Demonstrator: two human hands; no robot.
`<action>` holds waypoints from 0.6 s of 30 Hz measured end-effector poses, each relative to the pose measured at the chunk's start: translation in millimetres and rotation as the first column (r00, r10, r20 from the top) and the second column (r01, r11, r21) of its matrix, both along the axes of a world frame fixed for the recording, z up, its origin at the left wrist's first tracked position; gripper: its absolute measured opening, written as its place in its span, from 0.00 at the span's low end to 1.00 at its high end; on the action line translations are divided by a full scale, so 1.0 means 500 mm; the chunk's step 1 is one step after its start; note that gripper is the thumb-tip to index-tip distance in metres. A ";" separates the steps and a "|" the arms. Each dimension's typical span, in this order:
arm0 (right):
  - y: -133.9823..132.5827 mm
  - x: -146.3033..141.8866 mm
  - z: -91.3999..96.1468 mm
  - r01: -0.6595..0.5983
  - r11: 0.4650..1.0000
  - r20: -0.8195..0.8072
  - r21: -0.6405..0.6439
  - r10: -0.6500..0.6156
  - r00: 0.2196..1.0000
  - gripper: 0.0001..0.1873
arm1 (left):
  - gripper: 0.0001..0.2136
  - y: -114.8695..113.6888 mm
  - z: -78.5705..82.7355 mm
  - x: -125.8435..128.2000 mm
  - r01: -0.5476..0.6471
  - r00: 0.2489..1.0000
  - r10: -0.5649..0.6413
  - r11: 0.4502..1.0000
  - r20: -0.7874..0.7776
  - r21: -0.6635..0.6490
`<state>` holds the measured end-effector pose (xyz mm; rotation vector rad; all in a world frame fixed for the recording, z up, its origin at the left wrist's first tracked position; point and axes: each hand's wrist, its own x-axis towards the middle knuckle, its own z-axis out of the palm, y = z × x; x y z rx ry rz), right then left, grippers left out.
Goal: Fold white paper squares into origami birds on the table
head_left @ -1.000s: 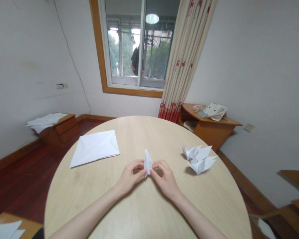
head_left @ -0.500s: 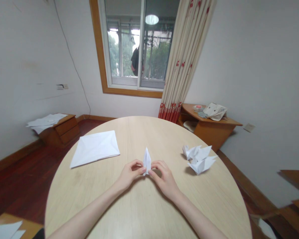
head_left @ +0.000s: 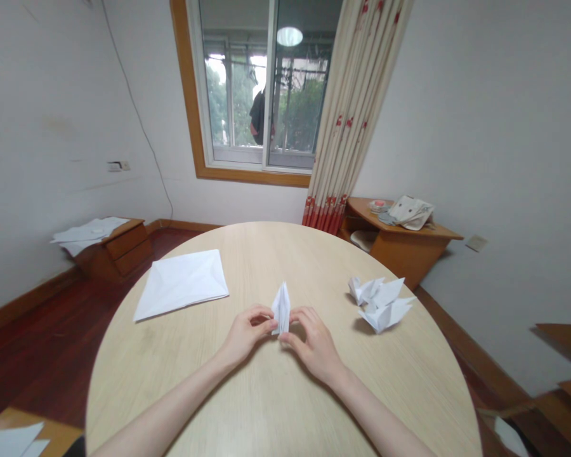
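Pinching a narrow folded paper piece (head_left: pixel 281 309) upright between them, the left hand (head_left: pixel 247 333) and right hand (head_left: pixel 314 348) curl inward, fingertips pressed against its lower end, over the round wooden counter (head_left: pixel 266 406). Folding appears to be in hand, and the slim point calls for steady, even pressure along its creases. A creased white sheet (head_left: pixel 181 284) lies to the left; folded paper figures (head_left: pixel 383 306) sit to the right.

Head-worn view, facing forward, downward
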<state>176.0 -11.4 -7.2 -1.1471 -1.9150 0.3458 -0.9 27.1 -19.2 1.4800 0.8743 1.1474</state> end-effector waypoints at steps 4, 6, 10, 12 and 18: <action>0.000 0.000 -0.001 0.033 0.999 0.014 -0.008 -0.033 0.999 0.06 | 0.11 -0.006 0.004 0.001 -0.031 0.999 0.031 0.999 -0.024 -0.014; 0.000 0.000 -0.002 0.037 0.999 0.022 -0.021 -0.036 0.999 0.06 | 0.12 -0.008 0.006 0.002 -0.032 0.999 0.031 0.998 -0.022 -0.055; 0.000 0.000 -0.005 0.030 0.999 0.024 -0.035 -0.029 0.999 0.05 | 0.22 -0.007 0.006 0.003 -0.046 0.996 0.051 0.996 0.069 -0.074; 0.000 0.001 -0.006 0.020 0.999 0.020 -0.041 -0.019 1.000 0.04 | 0.26 -0.006 0.006 0.004 -0.053 0.993 0.061 0.995 0.098 -0.083; 0.003 0.001 -0.007 -0.026 0.997 -0.077 -0.068 0.020 0.997 0.03 | 0.26 -0.004 0.012 0.001 -0.060 0.995 0.069 0.992 0.074 -0.113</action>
